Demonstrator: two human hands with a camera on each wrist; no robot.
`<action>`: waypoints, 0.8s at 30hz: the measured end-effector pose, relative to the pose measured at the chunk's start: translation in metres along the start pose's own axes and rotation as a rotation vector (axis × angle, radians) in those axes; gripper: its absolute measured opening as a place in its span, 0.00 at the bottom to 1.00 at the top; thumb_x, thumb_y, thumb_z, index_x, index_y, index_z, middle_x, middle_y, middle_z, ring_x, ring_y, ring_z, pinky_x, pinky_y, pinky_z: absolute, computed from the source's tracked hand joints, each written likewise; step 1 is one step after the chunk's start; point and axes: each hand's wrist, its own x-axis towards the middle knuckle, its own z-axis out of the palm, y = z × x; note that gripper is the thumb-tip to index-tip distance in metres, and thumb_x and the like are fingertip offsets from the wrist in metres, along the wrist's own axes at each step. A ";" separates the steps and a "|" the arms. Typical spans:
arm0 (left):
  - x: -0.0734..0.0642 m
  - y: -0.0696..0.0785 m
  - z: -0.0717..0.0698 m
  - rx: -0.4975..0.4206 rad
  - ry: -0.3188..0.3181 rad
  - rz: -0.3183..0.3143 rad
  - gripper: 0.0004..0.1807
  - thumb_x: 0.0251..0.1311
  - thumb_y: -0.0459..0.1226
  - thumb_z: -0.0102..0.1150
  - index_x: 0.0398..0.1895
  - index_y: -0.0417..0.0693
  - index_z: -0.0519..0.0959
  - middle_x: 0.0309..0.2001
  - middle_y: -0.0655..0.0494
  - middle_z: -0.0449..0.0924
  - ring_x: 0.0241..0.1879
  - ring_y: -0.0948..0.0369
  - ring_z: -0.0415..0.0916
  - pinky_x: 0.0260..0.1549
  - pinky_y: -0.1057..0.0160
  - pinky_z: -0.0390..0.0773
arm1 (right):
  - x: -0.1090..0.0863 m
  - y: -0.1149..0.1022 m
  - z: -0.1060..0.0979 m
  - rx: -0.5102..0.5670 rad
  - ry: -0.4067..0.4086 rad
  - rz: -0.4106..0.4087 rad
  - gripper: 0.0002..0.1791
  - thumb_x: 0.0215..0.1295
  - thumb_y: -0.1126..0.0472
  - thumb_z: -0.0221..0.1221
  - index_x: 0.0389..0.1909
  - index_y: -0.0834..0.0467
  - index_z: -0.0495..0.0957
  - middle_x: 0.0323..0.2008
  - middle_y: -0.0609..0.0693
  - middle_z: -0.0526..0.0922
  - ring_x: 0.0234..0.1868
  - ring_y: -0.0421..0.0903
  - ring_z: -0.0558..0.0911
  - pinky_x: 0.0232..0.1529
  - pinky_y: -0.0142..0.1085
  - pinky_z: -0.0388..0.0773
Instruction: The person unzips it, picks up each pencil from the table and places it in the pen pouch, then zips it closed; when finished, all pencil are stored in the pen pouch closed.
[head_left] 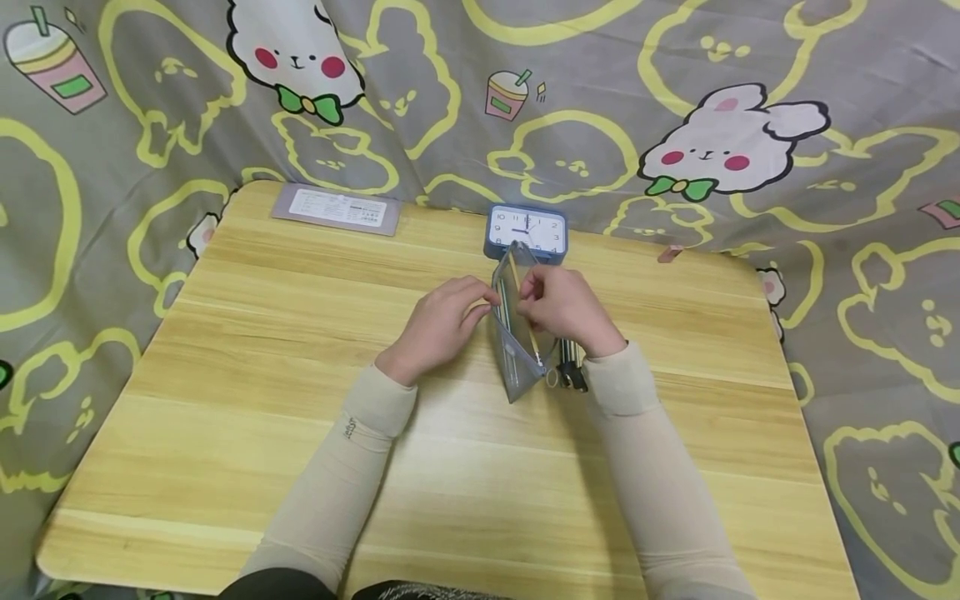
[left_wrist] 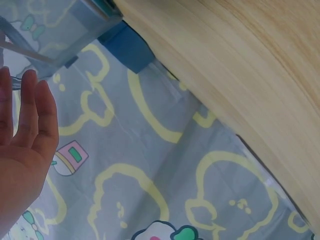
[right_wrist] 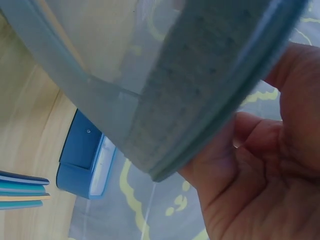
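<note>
A translucent grey zip pencil pouch (head_left: 512, 371) stands upright with its mouth spread, a ring pull at its near end. Several pencils (head_left: 504, 302) are inside, and a yellow one slants across the mouth. My left hand (head_left: 442, 323) pinches the left edge between thumb and forefinger; in the left wrist view its other fingers (left_wrist: 46, 117) extend loosely beside the pouch (left_wrist: 75, 37). On the opposite side, my right hand (head_left: 564, 307) grips the pouch's right edge. The right wrist view shows curled fingers (right_wrist: 215, 165) behind the pouch wall (right_wrist: 195, 85).
Behind the pouch stands a blue desk clock (head_left: 527, 232). More pencils (head_left: 572, 358) with something black at their near end lie right of the pouch. A flat mauve box (head_left: 335, 208) lies at the back left, a small pinkish block (head_left: 670, 253) at the back right. A patterned curtain borders the table.
</note>
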 end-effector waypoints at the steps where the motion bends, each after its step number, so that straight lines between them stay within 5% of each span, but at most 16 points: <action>1: 0.000 0.000 0.000 -0.001 -0.001 -0.001 0.08 0.77 0.37 0.60 0.52 0.50 0.86 0.54 0.55 0.88 0.58 0.54 0.84 0.63 0.52 0.82 | 0.000 0.000 0.000 -0.002 0.000 0.001 0.04 0.65 0.66 0.63 0.40 0.59 0.80 0.33 0.54 0.87 0.27 0.45 0.88 0.28 0.34 0.84; 24: 0.000 0.002 -0.002 -0.005 -0.023 -0.024 0.08 0.76 0.36 0.60 0.52 0.51 0.86 0.54 0.56 0.87 0.58 0.54 0.83 0.63 0.52 0.81 | -0.010 0.012 -0.011 -0.035 0.062 -0.006 0.05 0.70 0.60 0.62 0.40 0.58 0.79 0.32 0.53 0.85 0.27 0.44 0.87 0.29 0.35 0.82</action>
